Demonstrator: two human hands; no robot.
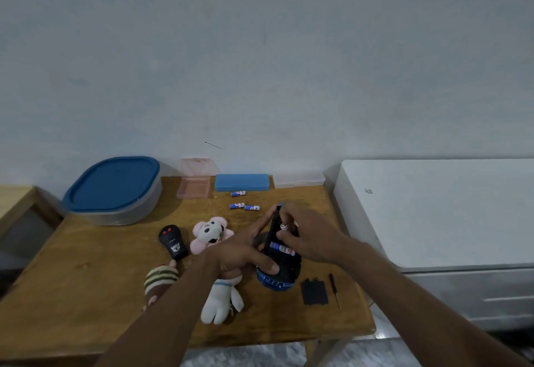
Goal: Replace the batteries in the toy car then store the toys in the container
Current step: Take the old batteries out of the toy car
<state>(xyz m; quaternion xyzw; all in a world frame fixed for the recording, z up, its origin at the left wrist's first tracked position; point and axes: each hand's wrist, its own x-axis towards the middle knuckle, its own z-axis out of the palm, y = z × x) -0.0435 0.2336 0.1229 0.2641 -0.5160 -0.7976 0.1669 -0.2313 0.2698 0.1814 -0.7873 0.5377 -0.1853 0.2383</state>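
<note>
The blue toy car (278, 275) lies belly-up on the wooden table (86, 280), its battery bay open with a battery (281, 248) inside. My left hand (245, 254) grips the car's left side. My right hand (306, 236) pinches another battery (284, 226) over the bay's far end. Three loose batteries (244, 206) lie further back. The black bay cover (314, 291) and a small screwdriver (335, 290) rest to the right of the car. The large container with a blue lid (115, 190) stands at the back left.
A black remote (173, 241), a pink plush (212, 232), a white plush (222, 300) and a striped plush (160, 280) lie left of the car. Pink (195, 186), blue (242, 182) and clear (299, 179) small cases line the wall. A white cabinet (433, 213) stands right of the table.
</note>
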